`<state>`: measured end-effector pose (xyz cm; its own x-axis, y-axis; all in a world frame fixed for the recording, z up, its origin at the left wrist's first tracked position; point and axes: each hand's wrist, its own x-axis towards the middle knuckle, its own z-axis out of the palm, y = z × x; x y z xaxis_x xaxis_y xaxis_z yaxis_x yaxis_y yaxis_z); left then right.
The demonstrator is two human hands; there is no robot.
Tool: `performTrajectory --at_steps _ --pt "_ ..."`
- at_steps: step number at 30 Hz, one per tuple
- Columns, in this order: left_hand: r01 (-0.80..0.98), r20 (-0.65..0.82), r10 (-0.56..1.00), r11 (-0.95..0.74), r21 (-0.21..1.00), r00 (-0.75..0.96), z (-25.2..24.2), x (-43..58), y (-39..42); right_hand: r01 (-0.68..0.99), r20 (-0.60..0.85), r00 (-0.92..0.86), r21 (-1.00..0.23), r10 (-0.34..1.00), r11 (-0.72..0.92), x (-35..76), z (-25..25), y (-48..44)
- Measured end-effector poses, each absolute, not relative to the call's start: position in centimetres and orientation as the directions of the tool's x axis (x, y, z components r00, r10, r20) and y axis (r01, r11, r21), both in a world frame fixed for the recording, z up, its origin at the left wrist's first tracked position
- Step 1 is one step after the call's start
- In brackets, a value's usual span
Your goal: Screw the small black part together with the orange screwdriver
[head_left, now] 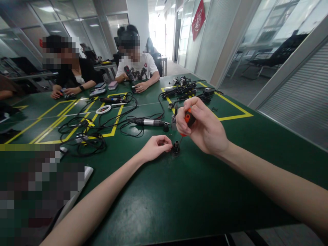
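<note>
My right hand [206, 128] is wrapped round the orange-and-black handle of a screwdriver [190, 118], held tilted with its thin shaft pointing down. The shaft reaches a small black cylindrical part [175, 149] that stands upright on the green table [164, 198]. Whether the tip sits in a screw is too small to tell. My left hand [155, 148] is closed, with thumb and forefinger together at the left side of that part, steadying against its edge. Just beyond stand a small black collar [166, 127] and a clear-and-metal cylinder [174, 122], partly hidden by my right hand.
A silver-and-black handheld tool [148, 122] lies behind my left hand, its cable coiled leftwards. Black cables [94, 145], a white ring [103, 109] and a heap of corded parts [187, 88] lie around yellow tape. Two people sit across the table, handling objects. A white-edged board [88, 171] is at left.
</note>
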<state>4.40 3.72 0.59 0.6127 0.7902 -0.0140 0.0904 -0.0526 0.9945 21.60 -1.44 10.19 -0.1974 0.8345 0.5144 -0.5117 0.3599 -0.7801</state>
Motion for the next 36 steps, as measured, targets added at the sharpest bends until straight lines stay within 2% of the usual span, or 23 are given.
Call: performTrajectory --at_steps 6,16,23,29,36 --pt "0.080 -0.038 0.785 -0.014 0.997 0.618 0.9 4.7 3.6 -0.492 0.494 -0.201 -0.798 0.846 0.349 21.7 10.4 -1.6" --pt "0.169 -0.150 0.791 0.059 0.984 0.593 2.1 5.1 3.1 -0.430 0.470 -0.226 -0.834 0.853 0.346 21.7 10.7 -2.0" --pt "0.197 -0.168 0.825 0.070 0.978 0.540 2.4 5.5 2.7 -0.481 0.480 -0.222 -0.811 0.849 0.333 21.7 10.7 -2.0" --pt "0.172 -0.191 0.868 0.124 0.977 0.458 2.6 5.4 2.6 -0.428 0.477 -0.236 -0.833 0.847 0.350 21.8 10.7 -1.9" --pt "0.101 -0.238 0.871 0.215 0.971 0.429 2.4 5.3 2.9 -0.450 0.476 -0.197 -0.820 0.857 0.353 21.8 10.4 -1.5"
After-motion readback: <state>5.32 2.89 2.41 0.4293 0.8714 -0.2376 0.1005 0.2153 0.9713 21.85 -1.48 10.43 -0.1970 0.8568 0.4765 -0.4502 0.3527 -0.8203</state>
